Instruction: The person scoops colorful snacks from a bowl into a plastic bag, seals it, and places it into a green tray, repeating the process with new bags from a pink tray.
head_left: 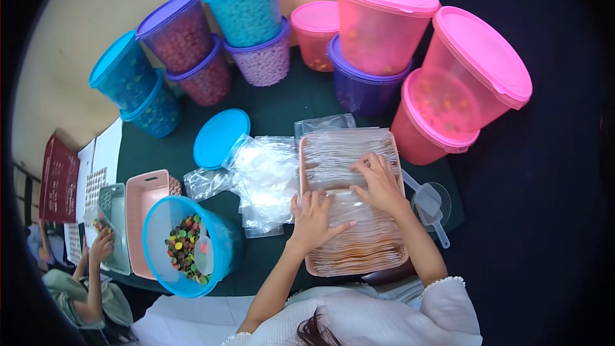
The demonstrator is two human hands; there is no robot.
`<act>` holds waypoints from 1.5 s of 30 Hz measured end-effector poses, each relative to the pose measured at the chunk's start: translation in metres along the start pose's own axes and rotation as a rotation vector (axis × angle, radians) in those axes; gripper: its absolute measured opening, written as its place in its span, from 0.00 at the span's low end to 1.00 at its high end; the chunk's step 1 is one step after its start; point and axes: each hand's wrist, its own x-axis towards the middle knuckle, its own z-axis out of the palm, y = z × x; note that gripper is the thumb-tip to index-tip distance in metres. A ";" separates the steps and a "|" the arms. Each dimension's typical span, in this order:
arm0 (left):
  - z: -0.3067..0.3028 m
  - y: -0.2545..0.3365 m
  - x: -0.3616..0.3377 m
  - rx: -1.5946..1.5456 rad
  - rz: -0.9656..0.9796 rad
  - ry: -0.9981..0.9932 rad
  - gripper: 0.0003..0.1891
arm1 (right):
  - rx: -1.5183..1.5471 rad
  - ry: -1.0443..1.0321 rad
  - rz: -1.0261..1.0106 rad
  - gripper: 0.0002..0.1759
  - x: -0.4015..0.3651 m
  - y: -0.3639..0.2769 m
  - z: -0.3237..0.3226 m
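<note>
A pink basket (305, 253) stands in front of me, packed with two rows of thin plastic packets (349, 148), paler at the back and orange-edged at the front. My left hand (312, 223) rests on the basket's left part with its fingers spread over the packets. On the right, my right hand (378, 182) touches the packets near the gap between the rows, fingers apart. Neither hand visibly holds anything. Left of the basket lies a pile of clear plastic bags (266, 173).
Lidded tubs, blue (246, 16), purple (368, 90) and pink (384, 22), line the back. An open blue tub (230, 237) of colourful candies stands left, near an empty pink basket (141, 224). Scoops (428, 202) lie right. A co-worker's hand (101, 243) holds a bag at far left.
</note>
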 end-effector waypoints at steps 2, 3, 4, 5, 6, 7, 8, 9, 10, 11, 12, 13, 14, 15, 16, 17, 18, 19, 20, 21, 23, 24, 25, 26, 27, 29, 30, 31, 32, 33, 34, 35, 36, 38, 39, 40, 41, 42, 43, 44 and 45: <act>0.006 -0.003 0.001 0.035 0.038 0.062 0.39 | -0.020 -0.023 -0.001 0.19 0.010 0.004 0.007; 0.005 -0.001 0.000 0.038 0.017 0.068 0.39 | -0.032 -0.048 -0.013 0.19 0.015 0.008 0.007; 0.002 0.000 -0.001 -0.006 -0.007 0.014 0.38 | -0.045 -0.073 -0.025 0.19 0.018 0.013 0.007; 0.001 0.001 -0.002 -0.051 -0.030 -0.038 0.37 | -0.017 -0.014 -0.085 0.14 0.021 0.020 0.008; 0.002 0.001 -0.003 -0.049 -0.049 -0.029 0.37 | -0.008 -0.023 -0.103 0.14 0.024 0.029 0.007; 0.004 0.001 -0.004 -0.056 -0.058 -0.022 0.36 | 0.083 -0.019 -0.098 0.12 0.027 0.038 0.006; 0.005 0.000 -0.004 -0.064 -0.064 -0.012 0.35 | 0.173 -0.013 -0.093 0.10 0.032 0.042 0.006; 0.002 0.000 -0.005 -0.061 -0.078 0.001 0.35 | 0.327 0.027 -0.029 0.08 0.035 0.034 -0.005; -0.003 0.002 -0.006 -0.144 -0.064 0.021 0.34 | 0.329 0.019 -0.048 0.08 0.037 0.031 -0.009; -0.009 0.003 -0.008 -0.227 -0.047 0.043 0.32 | 0.425 0.103 0.082 0.08 0.037 0.030 -0.013; -0.017 0.005 -0.012 -0.223 -0.058 0.062 0.32 | 0.519 0.186 0.212 0.08 0.036 0.028 -0.017; -0.027 0.007 -0.017 -0.345 -0.053 0.185 0.30 | 0.602 0.242 0.216 0.08 0.035 0.026 -0.021; -0.037 0.010 -0.022 -0.465 -0.046 0.308 0.28 | 0.685 0.295 0.223 0.08 0.031 0.022 -0.026; -0.047 0.013 -0.027 -0.461 -0.058 0.324 0.28 | 0.728 0.301 0.246 0.07 0.028 0.014 -0.033; -0.057 0.015 -0.031 -0.560 -0.082 0.438 0.29 | 0.735 0.287 0.234 0.07 0.023 0.010 -0.038; -0.066 0.017 -0.036 -0.657 -0.104 0.552 0.29 | 0.714 0.172 0.176 0.07 0.018 0.007 -0.042; -0.076 0.016 -0.040 -0.590 -0.075 0.574 0.31 | 0.690 0.058 0.115 0.06 0.014 0.002 -0.047; -0.087 0.020 -0.043 -0.573 -0.060 0.597 0.28 | 0.695 0.047 0.098 0.06 0.013 -0.007 -0.052; -0.095 0.023 -0.047 -0.556 -0.045 0.620 0.26 | 0.703 -0.089 0.000 0.06 0.012 -0.018 -0.057; -0.099 0.020 -0.053 -0.549 -0.053 0.640 0.26 | 0.706 -0.223 -0.098 0.06 0.012 -0.028 -0.059; -0.105 0.015 -0.067 -0.484 -0.013 0.451 0.15 | 0.683 -0.260 -0.185 0.05 0.010 -0.048 -0.057; -0.107 0.014 -0.074 -0.477 -0.020 0.468 0.15 | 0.660 -0.286 -0.250 0.05 0.008 -0.056 -0.055; -0.108 0.014 -0.082 -0.606 -0.055 0.429 0.11 | 0.617 -0.243 -0.268 0.06 0.006 -0.063 -0.052; -0.110 0.013 -0.090 -0.735 -0.088 0.388 0.08 | 0.620 -0.250 -0.281 0.06 0.005 -0.069 -0.051; -0.113 0.013 -0.099 -0.817 -0.123 0.359 0.08 | 0.614 -0.261 -0.277 0.06 0.003 -0.076 -0.049; -0.112 0.006 -0.118 -0.841 -0.097 0.383 0.08 | 0.610 -0.282 -0.281 0.06 0.000 -0.089 -0.043; -0.113 0.003 -0.130 -0.866 -0.064 0.395 0.09 | 0.608 -0.266 -0.310 0.06 -0.003 -0.095 -0.038; -0.117 0.000 -0.143 -0.900 -0.118 0.324 0.09 | 0.609 -0.248 -0.339 0.07 -0.005 -0.104 -0.032; -0.121 -0.004 -0.158 -0.894 -0.126 0.334 0.09 | 0.616 -0.254 -0.349 0.07 -0.007 -0.115 -0.030; -0.125 -0.008 -0.172 -0.908 -0.147 0.272 0.09 | 0.581 -0.329 -0.344 0.07 -0.008 -0.129 -0.031; -0.128 -0.011 -0.187 -0.921 -0.168 0.211 0.09 | 0.544 -0.402 -0.341 0.07 -0.009 -0.142 -0.028; -0.125 -0.017 -0.202 -0.906 -0.146 0.264 0.08 | 0.553 -0.409 -0.352 0.07 -0.011 -0.154 -0.022; -0.129 -0.020 -0.216 -0.900 -0.156 0.275 0.08 | 0.494 -0.456 -0.389 0.09 -0.013 -0.166 -0.016; -0.136 -0.026 -0.246 -0.811 -0.286 0.375 0.08 | 0.432 -0.510 -0.438 0.12 -0.021 -0.199 -0.004; -0.138 -0.027 -0.259 -0.820 -0.294 0.513 0.05 | 0.311 -0.145 -0.457 0.15 -0.027 -0.225 0.003; -0.135 -0.030 -0.272 -0.817 -0.299 0.525 0.05 | 0.189 0.221 -0.462 0.19 -0.034 -0.248 0.010; -0.131 -0.035 -0.284 -0.898 -0.307 0.704 0.04 | 0.244 0.314 -0.391 0.25 -0.047 -0.257 0.027; -0.130 -0.039 -0.295 -0.976 -0.313 0.886 0.04 | 0.368 0.403 -0.359 0.23 -0.059 -0.273 0.036; -0.134 -0.039 -0.304 -0.961 -0.338 0.955 0.07 | 0.500 0.294 -0.451 0.23 -0.068 -0.289 0.038; -0.141 -0.038 -0.315 -0.953 -0.345 0.969 0.07 | 0.632 0.180 -0.542 0.23 -0.076 -0.305 0.039; -0.148 -0.038 -0.327 -0.778 -0.293 0.922 0.07 | 0.826 -0.078 -0.542 0.23 -0.082 -0.321 0.046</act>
